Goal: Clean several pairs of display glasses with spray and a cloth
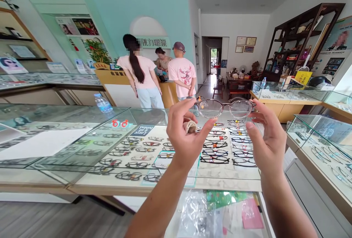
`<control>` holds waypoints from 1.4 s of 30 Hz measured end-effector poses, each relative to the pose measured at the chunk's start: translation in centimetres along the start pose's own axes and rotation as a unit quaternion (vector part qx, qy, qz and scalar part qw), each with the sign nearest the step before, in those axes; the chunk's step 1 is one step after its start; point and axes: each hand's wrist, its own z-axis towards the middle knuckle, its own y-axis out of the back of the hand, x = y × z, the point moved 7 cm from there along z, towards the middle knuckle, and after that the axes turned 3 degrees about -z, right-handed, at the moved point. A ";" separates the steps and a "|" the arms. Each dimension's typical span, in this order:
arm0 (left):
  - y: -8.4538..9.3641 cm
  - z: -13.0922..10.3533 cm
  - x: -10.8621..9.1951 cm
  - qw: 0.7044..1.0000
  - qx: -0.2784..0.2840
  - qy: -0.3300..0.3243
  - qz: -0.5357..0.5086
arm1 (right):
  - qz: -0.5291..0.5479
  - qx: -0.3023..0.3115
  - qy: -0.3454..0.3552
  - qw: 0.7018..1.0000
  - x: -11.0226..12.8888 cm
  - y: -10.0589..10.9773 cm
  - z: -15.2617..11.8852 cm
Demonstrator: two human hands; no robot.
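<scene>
A pair of eyeglasses [226, 104] with a thin dark rim and clear round lenses is held up in front of me, above the glass display case. My left hand [184, 131] pinches its left end between thumb and fingers. A crumpled beige cloth [189, 126] is tucked in the same palm. At the right end, my right hand [268, 135] grips the frame by its hinge corner, with the other fingers curled behind. Below both hands, rows of eyeglass frames [214, 152] lie inside the case.
An open drawer [264, 208] with plastic bags sticks out below the case. On the glass top are a water bottle [103, 103] and a white sheet [46, 142]. Another display case [324, 150] stands at right. Three people are by the counter [115, 80] ahead.
</scene>
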 end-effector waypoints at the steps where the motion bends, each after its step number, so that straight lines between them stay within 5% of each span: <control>1: -0.1 0.0 -0.1 1.000 0.001 -0.003 -0.003 | 0.004 -0.001 -0.003 1.000 -0.1 0.0 0.0; 20: -0.3 -0.1 0.2 1.000 0.010 0.010 -0.021 | 0.023 -0.016 -0.021 0.999 0.3 0.6 0.1; 28: -0.2 -0.1 -1.2 0.999 0.002 -0.050 -0.008 | 0.051 -0.029 -0.064 0.996 -0.9 0.4 0.4; 42: -1.5 -0.7 0.8 0.996 0.039 0.065 -0.040 | 0.025 -0.084 -0.034 0.996 -0.1 1.2 0.1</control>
